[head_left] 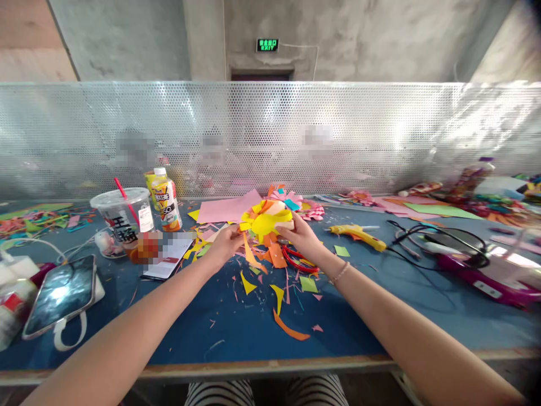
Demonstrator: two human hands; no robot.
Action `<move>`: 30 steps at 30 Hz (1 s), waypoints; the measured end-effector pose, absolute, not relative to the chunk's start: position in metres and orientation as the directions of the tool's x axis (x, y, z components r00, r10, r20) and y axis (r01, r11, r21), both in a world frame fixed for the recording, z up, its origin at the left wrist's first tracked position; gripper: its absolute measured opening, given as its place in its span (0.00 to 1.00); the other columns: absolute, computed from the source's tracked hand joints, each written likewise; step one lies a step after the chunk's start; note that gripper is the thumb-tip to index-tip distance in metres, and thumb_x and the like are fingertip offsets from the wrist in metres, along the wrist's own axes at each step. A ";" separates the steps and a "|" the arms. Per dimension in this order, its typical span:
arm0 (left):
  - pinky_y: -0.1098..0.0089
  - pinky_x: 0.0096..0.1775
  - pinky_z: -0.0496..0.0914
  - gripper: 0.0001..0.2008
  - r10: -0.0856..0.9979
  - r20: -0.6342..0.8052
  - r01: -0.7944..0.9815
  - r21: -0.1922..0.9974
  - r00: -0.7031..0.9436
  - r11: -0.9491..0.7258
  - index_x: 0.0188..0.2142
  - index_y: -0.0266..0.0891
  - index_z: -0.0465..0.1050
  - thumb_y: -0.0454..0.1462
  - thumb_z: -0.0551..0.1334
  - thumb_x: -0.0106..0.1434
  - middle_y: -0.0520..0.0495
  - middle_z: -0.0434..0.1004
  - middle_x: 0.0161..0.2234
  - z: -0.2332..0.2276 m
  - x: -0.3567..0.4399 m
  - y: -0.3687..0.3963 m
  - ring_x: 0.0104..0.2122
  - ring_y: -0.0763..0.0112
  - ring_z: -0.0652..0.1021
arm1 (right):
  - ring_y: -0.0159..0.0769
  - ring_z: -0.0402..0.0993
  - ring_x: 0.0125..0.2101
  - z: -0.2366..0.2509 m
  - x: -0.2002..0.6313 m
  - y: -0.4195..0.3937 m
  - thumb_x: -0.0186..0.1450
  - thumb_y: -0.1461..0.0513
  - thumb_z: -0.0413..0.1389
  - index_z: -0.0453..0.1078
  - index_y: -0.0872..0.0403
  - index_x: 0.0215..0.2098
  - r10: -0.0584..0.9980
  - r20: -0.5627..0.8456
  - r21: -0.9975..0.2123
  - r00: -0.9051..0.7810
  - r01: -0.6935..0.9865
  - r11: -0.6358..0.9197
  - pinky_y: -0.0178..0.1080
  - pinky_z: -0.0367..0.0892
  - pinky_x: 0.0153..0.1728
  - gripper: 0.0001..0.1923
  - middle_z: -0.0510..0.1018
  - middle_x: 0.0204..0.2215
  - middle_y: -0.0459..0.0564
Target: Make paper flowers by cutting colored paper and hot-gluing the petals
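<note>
Both hands, the left hand (pixel 226 242) and right hand (pixel 301 235), pinched a crinkled yellow-and-orange paper flower (pixel 266 221) by its edges, held just above the blue table (pixel 236 332) strewn with jagged paper scraps (pixel 276 296), before a shiny perforated metal screen (pixel 380 135) and bare concrete wall.

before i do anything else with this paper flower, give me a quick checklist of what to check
1. Left hand grips the paper flower at its left edge: ok.
2. Right hand holds its right side: ok.
3. Flower lifted off the table: ok.
4. Glue gun lies apart from both hands, to the right: ok.
5. Whether the glue gun is hot: cannot tell.
6. Red scissors lie just below the right wrist, partly hidden by scraps: not ok, easy to bump.
</note>
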State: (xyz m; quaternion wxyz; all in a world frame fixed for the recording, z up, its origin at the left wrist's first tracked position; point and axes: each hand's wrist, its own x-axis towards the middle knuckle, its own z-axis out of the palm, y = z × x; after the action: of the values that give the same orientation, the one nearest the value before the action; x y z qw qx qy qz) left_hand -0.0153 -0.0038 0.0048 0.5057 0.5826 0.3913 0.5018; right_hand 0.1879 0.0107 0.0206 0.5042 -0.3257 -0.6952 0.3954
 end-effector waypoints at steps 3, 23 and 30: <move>0.67 0.33 0.72 0.14 0.972 0.166 -0.072 0.985 0.164 -0.156 0.31 0.35 0.69 0.40 0.66 0.48 0.48 0.75 0.27 0.006 -0.015 -0.005 0.27 0.69 0.77 | 0.32 0.70 0.32 0.022 0.187 0.009 0.55 0.58 0.56 0.61 0.51 0.44 0.867 0.426 -0.893 -0.260 0.030 0.448 0.36 0.70 0.30 0.19 0.71 0.35 0.46; 0.72 0.28 0.70 0.07 0.993 0.114 -0.012 0.993 0.033 -0.113 0.25 0.35 0.67 0.37 0.63 0.50 0.50 0.73 0.22 0.010 -0.027 0.001 0.22 0.74 0.75 | 0.32 0.73 0.33 0.017 0.197 0.024 0.51 0.60 0.59 0.64 0.50 0.37 0.943 0.301 -0.953 -0.142 -0.095 0.289 0.32 0.72 0.28 0.15 0.73 0.36 0.44; 0.73 0.25 0.69 0.06 0.993 0.113 0.050 0.993 -0.037 -0.111 0.22 0.35 0.66 0.36 0.61 0.52 0.51 0.71 0.19 -0.001 -0.039 0.018 0.19 0.74 0.74 | 0.33 0.72 0.37 0.024 0.200 0.023 0.50 0.59 0.60 0.64 0.51 0.36 0.945 0.323 -0.940 -0.052 -0.133 0.314 0.33 0.72 0.30 0.16 0.74 0.38 0.46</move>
State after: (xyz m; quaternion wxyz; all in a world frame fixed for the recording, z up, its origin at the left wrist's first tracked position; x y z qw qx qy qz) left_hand -0.0387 0.0175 -0.0009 0.4491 0.5291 0.4926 0.5252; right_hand 0.1996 0.0225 0.0235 0.5855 -0.3619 -0.5607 0.4603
